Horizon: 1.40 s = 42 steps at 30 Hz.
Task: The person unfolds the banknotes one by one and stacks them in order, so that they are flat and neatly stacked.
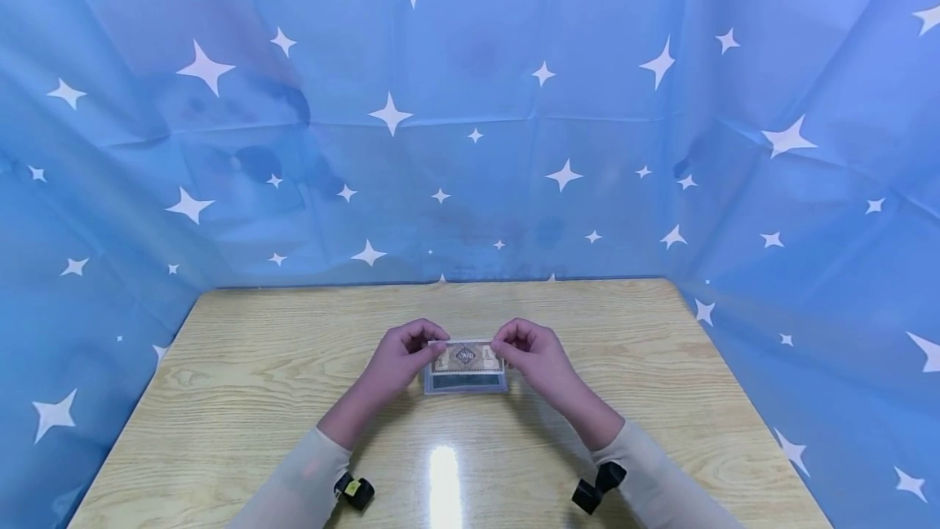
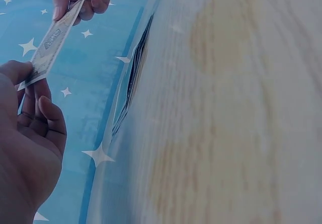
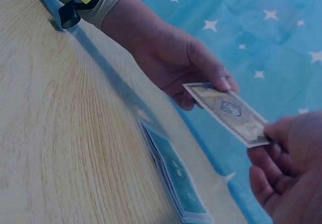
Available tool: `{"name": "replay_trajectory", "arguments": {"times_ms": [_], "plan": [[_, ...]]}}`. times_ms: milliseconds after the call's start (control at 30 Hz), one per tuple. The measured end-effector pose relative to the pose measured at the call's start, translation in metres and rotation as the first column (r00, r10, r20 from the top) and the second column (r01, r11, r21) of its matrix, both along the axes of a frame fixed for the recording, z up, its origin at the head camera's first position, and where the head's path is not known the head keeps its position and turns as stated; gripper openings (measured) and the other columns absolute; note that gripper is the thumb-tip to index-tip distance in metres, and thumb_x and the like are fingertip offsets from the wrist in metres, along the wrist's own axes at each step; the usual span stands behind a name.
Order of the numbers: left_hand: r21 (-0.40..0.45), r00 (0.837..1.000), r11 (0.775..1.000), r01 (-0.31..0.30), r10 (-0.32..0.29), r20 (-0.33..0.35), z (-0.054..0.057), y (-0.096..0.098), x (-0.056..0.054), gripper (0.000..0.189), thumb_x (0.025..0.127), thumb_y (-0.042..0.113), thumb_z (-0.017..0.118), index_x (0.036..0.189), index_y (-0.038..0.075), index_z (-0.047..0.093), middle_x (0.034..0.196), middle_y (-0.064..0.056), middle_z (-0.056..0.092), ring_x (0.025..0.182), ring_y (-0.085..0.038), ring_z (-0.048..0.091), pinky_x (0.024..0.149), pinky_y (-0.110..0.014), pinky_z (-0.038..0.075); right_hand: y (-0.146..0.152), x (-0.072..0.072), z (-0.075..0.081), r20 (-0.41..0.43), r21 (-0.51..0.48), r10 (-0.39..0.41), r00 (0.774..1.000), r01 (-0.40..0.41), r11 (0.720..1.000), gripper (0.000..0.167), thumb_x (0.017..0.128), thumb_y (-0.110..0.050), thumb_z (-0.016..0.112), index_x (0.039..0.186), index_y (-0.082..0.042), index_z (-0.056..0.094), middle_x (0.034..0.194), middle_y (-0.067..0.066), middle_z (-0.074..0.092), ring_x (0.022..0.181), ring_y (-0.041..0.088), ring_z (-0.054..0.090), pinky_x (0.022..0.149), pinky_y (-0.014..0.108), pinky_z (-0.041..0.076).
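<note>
A small tan banknote with a dark diamond pattern in its middle and pale edges is stretched level between both hands. My left hand pinches its left end between thumb and fingers. The opposite end is pinched by my right hand. Both wrist views show the banknote raised above the table. Beneath it, a stack of dark green notes with pale, layered edges lies on the wood. From the head view the held banknote covers the far part of that stack.
The light wood table has a bright glare spot near its front. A blue curtain with white stars rises behind the table and along both sides. Small black wrist devices sit on both sleeves.
</note>
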<state>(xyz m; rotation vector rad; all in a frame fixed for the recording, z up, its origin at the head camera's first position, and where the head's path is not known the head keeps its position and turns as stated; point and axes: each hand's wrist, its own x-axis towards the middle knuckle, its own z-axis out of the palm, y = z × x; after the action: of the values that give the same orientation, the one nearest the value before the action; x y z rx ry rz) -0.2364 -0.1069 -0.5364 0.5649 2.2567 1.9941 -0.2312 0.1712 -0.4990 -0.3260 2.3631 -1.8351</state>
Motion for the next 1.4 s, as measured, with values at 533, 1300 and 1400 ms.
{"name": "replay_trajectory", "arguments": {"times_ms": [533,1300,1400], "plan": [[-0.074,0.999,0.997,0.000,0.004,0.054,-0.001,-0.002,0.003,0.010,0.108,0.013,0.074,0.117,0.011,0.078,0.096,-0.008,0.069,0.073,-0.014,0.051,0.065,-0.024,0.045,-0.003,0.001,-0.018,-0.036,0.035,-0.020,0.999,0.021,0.999,0.003,0.106,-0.006,0.074,0.104,-0.004,0.075,0.089,0.013,0.069,0.073,0.018,0.057,0.066,0.027,0.051],[-0.523,0.995,0.847,-0.094,0.056,-0.086,-0.005,0.014,-0.013,0.009,0.099,0.005,0.076,0.104,0.012,0.079,0.089,0.006,0.069,0.080,-0.011,0.062,0.072,-0.032,0.056,-0.017,-0.011,-0.037,-0.212,0.475,0.042,0.976,0.065,0.877,0.007,0.101,-0.006,0.080,0.102,-0.012,0.078,0.077,-0.008,0.062,0.067,0.010,0.056,0.061,0.029,0.050],[-0.551,0.995,0.830,-0.088,0.047,-0.088,-0.003,0.014,-0.013,0.008,0.099,0.006,0.078,0.104,0.012,0.079,0.089,0.005,0.068,0.080,-0.012,0.062,0.072,-0.034,0.056,-0.018,-0.011,-0.038,-0.221,0.504,0.051,0.974,0.069,0.861,0.007,0.101,-0.007,0.080,0.102,-0.012,0.077,0.077,-0.009,0.061,0.068,0.010,0.056,0.061,0.029,0.051]]}}
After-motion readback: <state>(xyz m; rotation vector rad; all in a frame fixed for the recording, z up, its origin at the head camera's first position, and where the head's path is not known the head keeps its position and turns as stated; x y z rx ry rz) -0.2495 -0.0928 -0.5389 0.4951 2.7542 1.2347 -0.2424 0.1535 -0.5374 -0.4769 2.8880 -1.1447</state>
